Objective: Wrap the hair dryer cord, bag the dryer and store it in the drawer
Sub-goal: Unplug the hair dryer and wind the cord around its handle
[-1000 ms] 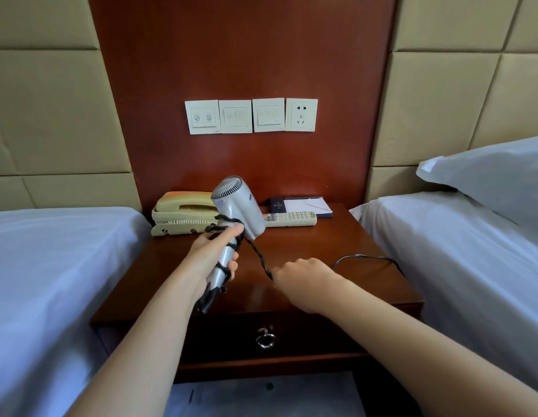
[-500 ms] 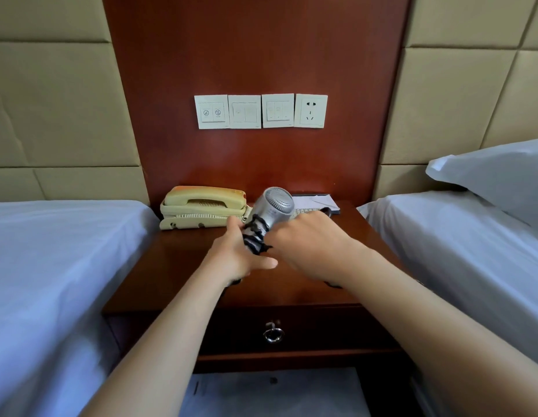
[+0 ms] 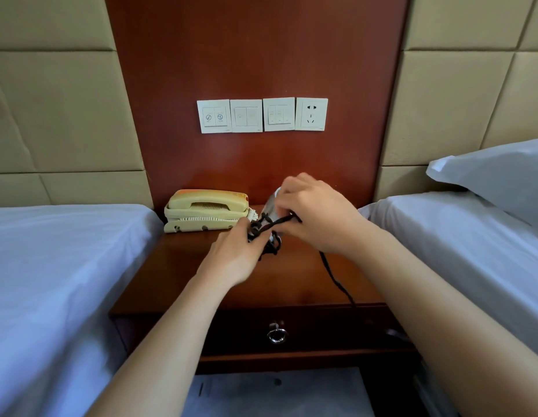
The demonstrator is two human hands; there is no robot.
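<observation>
Hair dryer [image 3: 271,206] is held above the nightstand [image 3: 177,275], just beside the telephone [image 3: 207,212], its head now largely hidden. Your left hand [image 3: 231,254] grips the wrapped handle, fingers curled round it. Your right hand [image 3: 315,218], a second ago drawing the cord [image 3: 334,275] out low, has come over the dryer, fingers pinching a strand. One more turn is going on. Loose cord trails off the front edge, so wrapping is unfinished. The drawer [image 3: 321,329] is closed.

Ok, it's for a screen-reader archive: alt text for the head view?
Above a wooden nightstand, the left hand grips a silver hair dryer by its cord-wrapped handle while the right hand pinches the black cord; its loose end trails toward the closed drawer.
</observation>
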